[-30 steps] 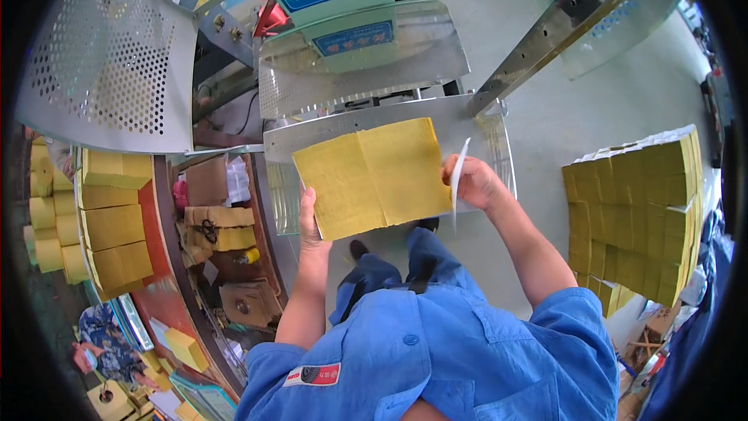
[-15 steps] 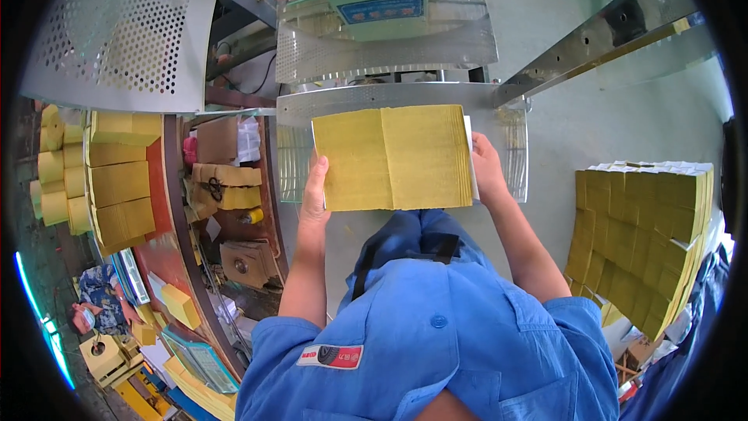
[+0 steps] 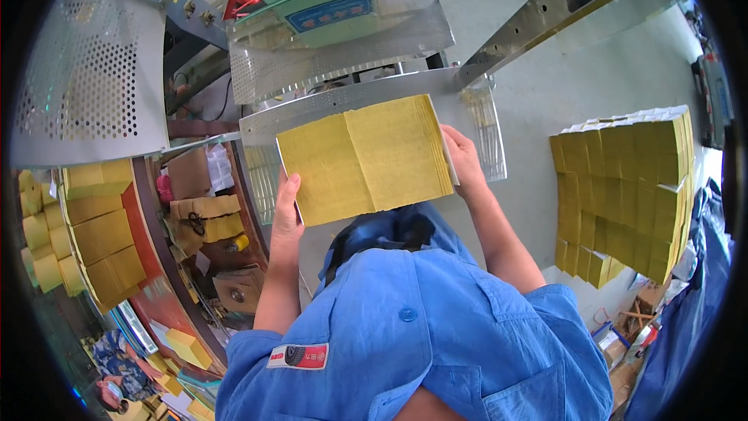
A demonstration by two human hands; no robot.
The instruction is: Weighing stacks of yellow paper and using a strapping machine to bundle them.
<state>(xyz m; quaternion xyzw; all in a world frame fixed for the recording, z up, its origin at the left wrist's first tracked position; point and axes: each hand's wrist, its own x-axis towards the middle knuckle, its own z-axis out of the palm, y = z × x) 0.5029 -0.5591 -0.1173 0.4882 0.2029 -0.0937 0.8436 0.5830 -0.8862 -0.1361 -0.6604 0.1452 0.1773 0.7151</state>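
Between my two hands is a thick stack of yellow paper, creased down the middle, with white edging at its left and right ends. My left hand is closed on its left end, the thumb lying along the near left edge. On the right end, my right hand grips the stack, and its fingertips are partly hidden behind the paper. The stack is held in front of my waist, tilted with its right side farther away. Just beyond it lies a metal tray with clear, ribbed sides; whether the stack touches it I cannot tell.
A large pile of yellow paper bundles stands on the right. To the left, a red bench holds more bundles beside a shelf of cardboard and tools. A metal beam juts in at upper right. Another person is at lower left.
My view has turned, so the pile at right sits higher in the picture. The held stack has shifted left and tilted, its right side raised. Both hands keep their hold.
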